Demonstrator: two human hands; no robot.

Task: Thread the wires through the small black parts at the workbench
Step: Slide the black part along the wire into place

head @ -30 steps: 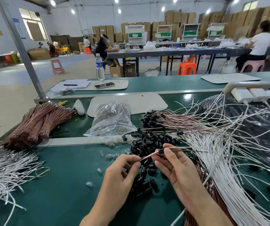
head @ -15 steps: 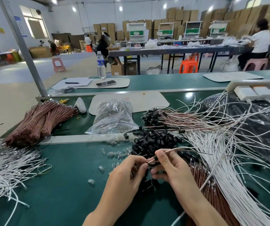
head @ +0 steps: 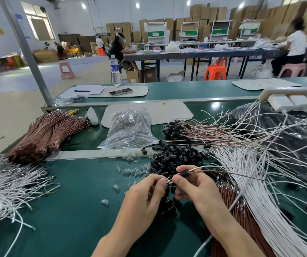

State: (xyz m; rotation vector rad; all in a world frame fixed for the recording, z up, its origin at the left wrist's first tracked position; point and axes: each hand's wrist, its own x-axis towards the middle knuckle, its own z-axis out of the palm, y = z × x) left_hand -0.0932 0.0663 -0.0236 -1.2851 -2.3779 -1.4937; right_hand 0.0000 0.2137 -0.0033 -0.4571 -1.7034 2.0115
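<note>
The person is working mid-thread: the left hand [head: 145, 191] is pinching the metal tips of a wire pair [head: 223, 171] between thumb and forefinger, while the right hand [head: 195, 186] is gripping the same wire pair just behind those tips, both hands hovering low over the green desk [head: 65, 210]. One small black part [head: 184, 172] is already sitting on the wires just above the right forefinger, so the step appears to be drawing the tips through and seating the sleeve. The next move is likely calling for a short, straight pull along the wire line, with the right hand sliding the part toward the ends; whether the tips are fully through I cannot tell. Room is getting tight: the heap of loose black parts [head: 178, 154] is lying right beyond and beneath the fingers, clear plastic bits [head: 130, 170] are scattering just to the left, and white wires [head: 250, 191] are fanning close on the right. Open desk is showing only toward the near left.
</note>
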